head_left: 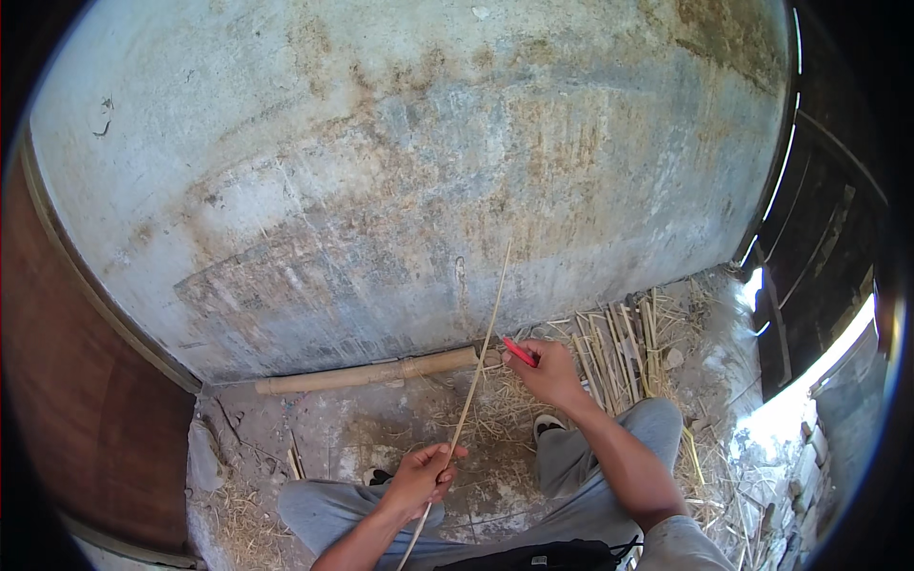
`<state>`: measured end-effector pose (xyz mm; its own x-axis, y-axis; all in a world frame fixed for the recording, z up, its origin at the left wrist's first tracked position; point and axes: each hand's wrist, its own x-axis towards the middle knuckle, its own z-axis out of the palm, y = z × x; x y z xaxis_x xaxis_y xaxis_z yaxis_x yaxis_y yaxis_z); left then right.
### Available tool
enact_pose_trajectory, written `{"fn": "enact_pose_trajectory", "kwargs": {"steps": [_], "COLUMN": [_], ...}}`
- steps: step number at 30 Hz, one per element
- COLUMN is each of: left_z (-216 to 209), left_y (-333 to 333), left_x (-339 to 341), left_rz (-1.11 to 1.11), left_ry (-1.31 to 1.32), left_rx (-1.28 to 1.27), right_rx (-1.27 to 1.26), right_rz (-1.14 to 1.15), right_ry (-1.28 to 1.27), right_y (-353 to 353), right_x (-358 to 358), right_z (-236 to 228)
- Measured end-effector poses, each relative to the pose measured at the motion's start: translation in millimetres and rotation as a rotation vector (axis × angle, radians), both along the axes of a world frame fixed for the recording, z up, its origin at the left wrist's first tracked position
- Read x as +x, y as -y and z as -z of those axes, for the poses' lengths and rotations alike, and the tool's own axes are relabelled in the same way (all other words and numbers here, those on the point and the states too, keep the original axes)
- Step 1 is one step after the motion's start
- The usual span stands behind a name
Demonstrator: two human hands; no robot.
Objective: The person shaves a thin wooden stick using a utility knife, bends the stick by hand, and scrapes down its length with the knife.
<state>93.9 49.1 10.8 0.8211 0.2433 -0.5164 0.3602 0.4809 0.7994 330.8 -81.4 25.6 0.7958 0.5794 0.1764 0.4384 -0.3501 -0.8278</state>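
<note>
A long, thin bamboo strip slants upward in front of me, leaning slightly right, its tip against the view of the wall. My left hand is closed around its lower part, and the lower end runs down past the wrist. To the right and farther away, my right hand grips a small red-handled tool, its end pointing up and left. Whether it has a blade, I cannot make out. The tool is close to the strip, with a small gap showing between them.
A thick bamboo pole lies along the foot of the stained wall. Several split bamboo pieces are piled beyond my right knee. Shavings litter the floor. A brown panel stands at left, and rubble lies at right.
</note>
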Motion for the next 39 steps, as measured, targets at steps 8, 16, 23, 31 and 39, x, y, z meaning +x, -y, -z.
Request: {"fn": "enact_pose_trajectory", "kwargs": {"steps": [8,16,23,31,39], "left_z": [1,0,0,-2,1], "left_y": [-1,-1,-1,0,1], "left_x": [0,0,1,2,2], "left_rz": [0.018,0.03,0.022,0.015,0.046], "left_ry": [-0.006,-0.007,-0.01,-0.021,-0.033], "left_rx": [0.014,0.021,0.004,0.004,0.055], "right_rx": [0.015,0.036,0.041,0.037,0.188], "right_rz": [-0.004,-0.01,-0.003,-0.017,-0.062], "right_ry": [0.016,0.011,0.001,-0.024,-0.334], "right_y": [-2,-3,-4,-5,-14], "right_x": [1,-1,-4,-5,-11], "right_z": [5,9,6,9,18]}}
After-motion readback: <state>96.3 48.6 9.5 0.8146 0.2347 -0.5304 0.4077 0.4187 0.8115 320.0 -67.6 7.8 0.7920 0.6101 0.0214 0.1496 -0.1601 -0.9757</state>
